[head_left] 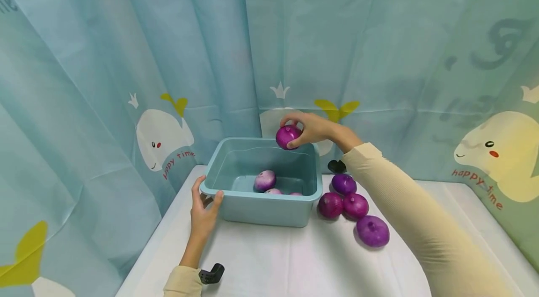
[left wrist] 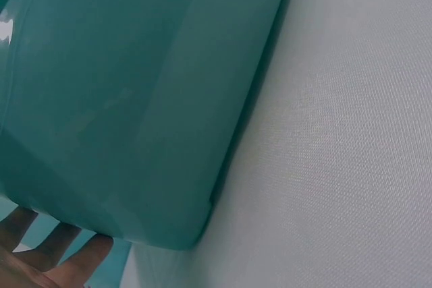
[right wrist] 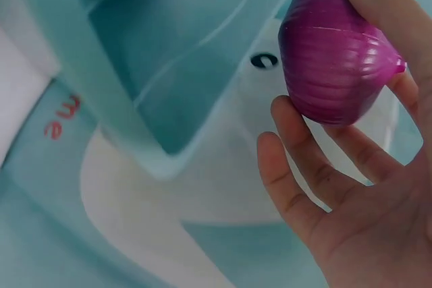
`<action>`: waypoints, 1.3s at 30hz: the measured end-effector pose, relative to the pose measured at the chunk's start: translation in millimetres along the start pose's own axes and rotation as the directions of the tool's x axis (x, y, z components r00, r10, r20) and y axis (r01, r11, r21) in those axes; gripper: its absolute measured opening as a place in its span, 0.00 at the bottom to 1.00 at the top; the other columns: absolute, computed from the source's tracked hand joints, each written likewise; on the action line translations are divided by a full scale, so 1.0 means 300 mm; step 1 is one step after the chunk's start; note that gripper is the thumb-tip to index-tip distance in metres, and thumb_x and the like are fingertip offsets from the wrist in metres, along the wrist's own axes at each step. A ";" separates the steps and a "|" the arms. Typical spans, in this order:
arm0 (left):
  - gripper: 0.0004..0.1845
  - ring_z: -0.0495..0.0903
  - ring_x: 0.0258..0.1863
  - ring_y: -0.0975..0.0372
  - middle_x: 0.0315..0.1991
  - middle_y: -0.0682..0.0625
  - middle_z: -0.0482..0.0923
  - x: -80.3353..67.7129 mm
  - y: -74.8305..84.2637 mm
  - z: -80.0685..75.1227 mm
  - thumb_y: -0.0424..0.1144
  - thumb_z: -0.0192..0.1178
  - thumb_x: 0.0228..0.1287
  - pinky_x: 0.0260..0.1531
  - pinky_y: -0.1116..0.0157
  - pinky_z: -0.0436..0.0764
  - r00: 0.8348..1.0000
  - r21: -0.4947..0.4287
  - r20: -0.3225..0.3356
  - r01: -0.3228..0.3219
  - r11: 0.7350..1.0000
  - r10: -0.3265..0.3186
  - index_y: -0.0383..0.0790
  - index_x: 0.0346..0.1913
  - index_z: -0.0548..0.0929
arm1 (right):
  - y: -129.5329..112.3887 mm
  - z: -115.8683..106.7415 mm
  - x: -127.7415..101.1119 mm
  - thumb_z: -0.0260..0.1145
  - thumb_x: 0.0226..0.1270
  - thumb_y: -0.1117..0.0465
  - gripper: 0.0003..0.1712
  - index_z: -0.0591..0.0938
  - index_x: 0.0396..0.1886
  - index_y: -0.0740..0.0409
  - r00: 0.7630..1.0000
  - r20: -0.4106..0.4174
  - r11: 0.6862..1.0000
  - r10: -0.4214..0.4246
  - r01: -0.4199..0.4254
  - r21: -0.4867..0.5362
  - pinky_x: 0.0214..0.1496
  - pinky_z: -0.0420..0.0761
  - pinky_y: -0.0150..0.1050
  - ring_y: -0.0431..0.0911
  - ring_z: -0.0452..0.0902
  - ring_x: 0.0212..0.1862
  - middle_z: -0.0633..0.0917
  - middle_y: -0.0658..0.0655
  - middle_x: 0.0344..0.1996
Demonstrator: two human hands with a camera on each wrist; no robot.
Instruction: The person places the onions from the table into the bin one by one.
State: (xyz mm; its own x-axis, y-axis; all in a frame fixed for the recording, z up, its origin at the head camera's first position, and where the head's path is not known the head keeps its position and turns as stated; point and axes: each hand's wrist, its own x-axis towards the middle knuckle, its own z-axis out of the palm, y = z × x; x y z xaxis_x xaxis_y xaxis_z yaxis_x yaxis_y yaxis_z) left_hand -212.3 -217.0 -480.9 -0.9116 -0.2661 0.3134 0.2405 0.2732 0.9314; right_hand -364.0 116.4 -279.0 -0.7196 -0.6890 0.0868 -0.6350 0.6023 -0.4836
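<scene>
Over the back right rim of a blue-green plastic bin, my right hand holds a purple onion between thumb and fingers. The right wrist view shows that onion up close, its pointed tip toward the palm. My left hand grips the bin's front left corner, thumb on the front wall and fingers along the side. In the left wrist view, fingertips touch the bin's wall. Inside the bin lie a pale purple onion and two more, partly hidden by the front rim.
Right of the bin, several purple onions lie on the white-covered table: a dark one at the back, two side by side, and a larger one in front. A blue curtain with whale prints hangs close behind the table.
</scene>
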 end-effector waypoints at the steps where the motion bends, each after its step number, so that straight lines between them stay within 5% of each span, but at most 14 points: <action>1: 0.40 0.71 0.67 0.39 0.76 0.37 0.61 0.000 0.002 0.000 0.39 0.62 0.72 0.57 0.41 0.75 1.000 0.001 -0.001 -0.001 1.000 0.001 0.54 0.79 0.54 | 0.001 0.012 0.010 0.80 0.57 0.56 0.33 0.77 0.62 0.48 1.000 -0.005 1.000 -0.012 0.012 0.002 0.53 0.82 0.49 0.55 0.76 0.54 0.79 0.60 0.53; 16: 0.39 0.72 0.66 0.37 0.75 0.34 0.61 0.009 -0.002 0.007 0.38 0.61 0.73 0.57 0.40 0.74 1.000 0.013 0.007 0.004 1.000 -0.004 0.52 0.80 0.53 | 0.020 0.106 0.060 0.80 0.57 0.55 0.31 0.78 0.59 0.48 1.000 0.002 1.000 -0.010 0.010 -0.023 0.53 0.80 0.49 0.54 0.75 0.54 0.81 0.61 0.51; 20: 0.38 0.72 0.65 0.36 0.75 0.32 0.61 -0.005 0.033 0.009 0.38 0.59 0.74 0.57 0.40 0.74 1.000 0.022 0.009 0.010 1.000 -0.010 0.49 0.79 0.53 | 0.025 0.123 0.064 0.80 0.57 0.55 0.31 0.78 0.59 0.49 1.000 0.007 0.999 -0.026 0.026 -0.031 0.52 0.80 0.48 0.54 0.74 0.55 0.81 0.61 0.51; 25: 0.39 0.73 0.64 0.38 0.74 0.33 0.63 -0.010 0.028 0.000 0.39 0.61 0.73 0.54 0.49 0.77 1.000 0.014 0.006 -0.002 1.000 0.002 0.53 0.80 0.54 | 0.026 0.142 0.066 0.80 0.57 0.56 0.31 0.78 0.59 0.49 1.000 0.018 1.000 -0.023 0.023 -0.017 0.52 0.81 0.46 0.54 0.74 0.55 0.80 0.61 0.52; 39: 0.38 0.74 0.63 0.39 0.74 0.36 0.64 -0.008 0.010 -0.001 0.42 0.62 0.73 0.55 0.44 0.77 1.000 0.026 -0.011 0.005 1.000 -0.005 0.57 0.79 0.55 | 0.028 0.135 0.046 0.78 0.62 0.53 0.42 0.72 0.73 0.55 0.999 0.010 0.999 -0.037 0.036 0.031 0.63 0.76 0.55 0.59 0.71 0.68 0.75 0.61 0.69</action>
State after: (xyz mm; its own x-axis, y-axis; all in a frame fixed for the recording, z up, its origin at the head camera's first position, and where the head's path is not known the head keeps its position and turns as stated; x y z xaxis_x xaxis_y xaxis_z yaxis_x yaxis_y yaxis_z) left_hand -209.4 -215.8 -478.7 -0.9091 -0.2774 0.3107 0.2267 0.2962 0.9278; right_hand -367.8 95.5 -317.2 -0.6928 -0.7148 0.0955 -0.6520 0.5643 -0.5065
